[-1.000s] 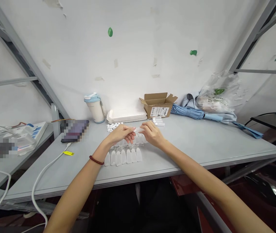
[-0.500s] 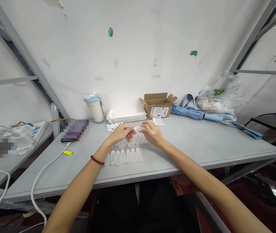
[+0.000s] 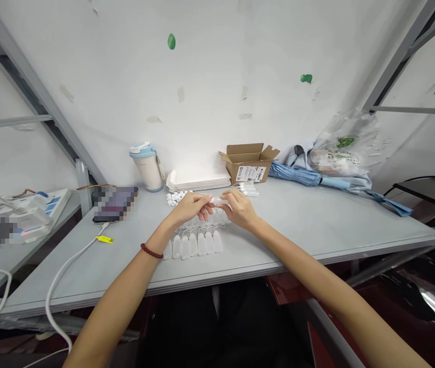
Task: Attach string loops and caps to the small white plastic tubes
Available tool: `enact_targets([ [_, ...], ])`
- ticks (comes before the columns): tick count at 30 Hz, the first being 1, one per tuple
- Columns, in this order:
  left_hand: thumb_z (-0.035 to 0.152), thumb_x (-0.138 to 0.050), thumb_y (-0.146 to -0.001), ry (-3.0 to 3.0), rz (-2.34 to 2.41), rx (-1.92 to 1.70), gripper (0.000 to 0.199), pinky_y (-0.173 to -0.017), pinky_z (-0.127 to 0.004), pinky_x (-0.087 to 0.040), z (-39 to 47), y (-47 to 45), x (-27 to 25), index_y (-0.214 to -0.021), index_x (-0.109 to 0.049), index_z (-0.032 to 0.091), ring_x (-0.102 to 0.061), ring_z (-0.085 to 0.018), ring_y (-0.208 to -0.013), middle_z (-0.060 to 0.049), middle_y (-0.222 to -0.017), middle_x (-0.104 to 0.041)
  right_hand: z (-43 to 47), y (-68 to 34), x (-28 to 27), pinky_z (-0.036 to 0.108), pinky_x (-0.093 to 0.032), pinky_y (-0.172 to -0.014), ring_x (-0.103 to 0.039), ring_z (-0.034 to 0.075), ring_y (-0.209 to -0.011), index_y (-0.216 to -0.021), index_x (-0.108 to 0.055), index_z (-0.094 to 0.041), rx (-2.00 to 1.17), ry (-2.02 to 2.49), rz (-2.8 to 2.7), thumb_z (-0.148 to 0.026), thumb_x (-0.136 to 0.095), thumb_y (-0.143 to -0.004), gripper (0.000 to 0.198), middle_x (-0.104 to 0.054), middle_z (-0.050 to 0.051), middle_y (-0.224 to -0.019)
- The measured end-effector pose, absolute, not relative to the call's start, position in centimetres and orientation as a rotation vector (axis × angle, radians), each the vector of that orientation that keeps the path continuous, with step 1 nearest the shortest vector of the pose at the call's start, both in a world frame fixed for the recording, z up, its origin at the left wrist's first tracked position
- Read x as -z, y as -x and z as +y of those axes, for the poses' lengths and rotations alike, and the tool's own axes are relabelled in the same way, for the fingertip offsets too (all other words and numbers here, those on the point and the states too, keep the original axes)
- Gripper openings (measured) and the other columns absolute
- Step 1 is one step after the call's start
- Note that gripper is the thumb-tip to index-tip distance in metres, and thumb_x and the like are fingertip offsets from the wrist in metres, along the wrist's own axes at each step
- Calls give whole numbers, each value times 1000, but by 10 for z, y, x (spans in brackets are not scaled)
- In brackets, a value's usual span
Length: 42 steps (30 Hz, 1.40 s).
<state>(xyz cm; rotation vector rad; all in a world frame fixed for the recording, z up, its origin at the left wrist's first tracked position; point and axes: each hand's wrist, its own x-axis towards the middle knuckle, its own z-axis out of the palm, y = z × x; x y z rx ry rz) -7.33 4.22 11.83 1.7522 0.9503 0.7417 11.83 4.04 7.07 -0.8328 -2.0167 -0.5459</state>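
Observation:
My left hand (image 3: 191, 208), above the middle of the table, pinches a small white piece (image 3: 215, 201) between thumb and finger. The thumb and fingers of my right hand (image 3: 241, 208) close on the piece's other side. Its exact kind is too small to make out. Below my hands lie rows of flat, translucent white tags (image 3: 202, 244) with thin white cords. A heap of small white caps (image 3: 177, 197) sits just behind my left hand. Several more corded translucent pieces (image 3: 248, 189) lie behind my right hand.
Along the wall stand a blue-lidded cup (image 3: 147, 168), a white tray (image 3: 198, 180) and an open cardboard box (image 3: 248, 166). A folded blue umbrella (image 3: 297, 175) and a plastic bag (image 3: 342, 148) lie right. A phone (image 3: 116, 203) with a white cable (image 3: 64, 268) is left.
The camera view has shifted slightly. Both hands stay close together at the small white piece, with only slight finger movement.

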Motion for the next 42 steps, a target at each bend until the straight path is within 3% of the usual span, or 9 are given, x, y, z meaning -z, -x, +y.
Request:
enact_targets([
  [6, 47, -57, -81, -1842, 866, -754, 40, -49, -21, -45, 38, 74, -122, -65, -62, 11, -57, -10, -48, -3, -60, -62, 39, -118, -69, 29, -41, -62, -53, 20, -70, -88, -55, -15, 535, 859, -2079, -37, -39, -94, 27, -61, 9, -74],
  [14, 45, -64, -76, -1841, 856, -823, 34, -61, -26, -52, 39, 74, -120, -83, -66, 12, -65, -17, -69, -7, -72, -67, 40, -117, -67, 30, -42, -62, -55, 21, -73, -88, -55, -16, 431, 927, -2061, -38, -37, -95, 29, -62, 10, -77],
  [17, 54, -56, -80, -1770, 884, -762, 45, -54, -25, -51, 42, 74, -118, -73, -65, 11, -64, -15, -63, -9, -75, -66, 40, -117, -68, 31, -42, -63, -54, 20, -72, -86, -55, -16, 484, 897, -2061, -38, -39, -94, 28, -62, 11, -78],
  [22, 57, -55, -79, -1733, 920, -722, 49, -45, -23, -46, 39, 73, -120, -63, -61, 11, -54, -10, -44, -3, -56, -58, 39, -116, -67, 30, -42, -62, -55, 20, -72, -87, -53, -16, 430, 859, -2055, -41, -38, -94, 31, -62, 11, -78],
  [25, 55, -58, -77, -1801, 877, -774, 47, -47, -22, -45, 38, 72, -122, -58, -58, 12, -53, -9, -45, -2, -54, -56, 36, -113, -68, 29, -42, -60, -56, 19, -70, -85, -50, -17, 212, 876, -2018, -45, -35, -94, 33, -61, 11, -78],
  [29, 51, -60, -76, -1881, 855, -803, 40, -55, -24, -50, 37, 73, -123, -64, -61, 12, -59, -12, -53, -3, -60, -61, 32, -110, -79, 27, -38, -55, -49, 14, -58, -78, -46, -19, -280, 946, -1909, -48, -41, -90, 32, -55, 2, -66],
  [35, 43, -56, -81, -2012, 924, -838, 33, -60, -26, -51, 32, 65, -121, -67, -63, 14, -62, -15, -57, -5, -61, -65, 31, -112, -95, 19, -18, -41, -23, 6, -43, -63, -33, -22, -1292, 893, -1471, -59, -59, -74, 46, -25, -9, -51],
  [39, 41, -54, -82, -2070, 960, -878, 31, -64, -26, -51, 33, 60, -115, -69, -63, 15, -62, -15, -61, -4, -64, -65, 31, -114, -96, 19, -17, -40, -20, 4, -43, -61, -34, -21, -1455, 876, -1336, -56, -67, -68, 49, -22, -10, -50],
  [42, 43, -56, -80, -1993, 936, -897, 30, -66, -27, -51, 37, 62, -113, -81, -64, 14, -63, -16, -68, -5, -72, -66, 31, -115, -96, 19, -25, -42, -28, 5, -43, -64, -40, -20, -1430, 868, -1316, -55, -69, -66, 46, -31, -10, -49],
])
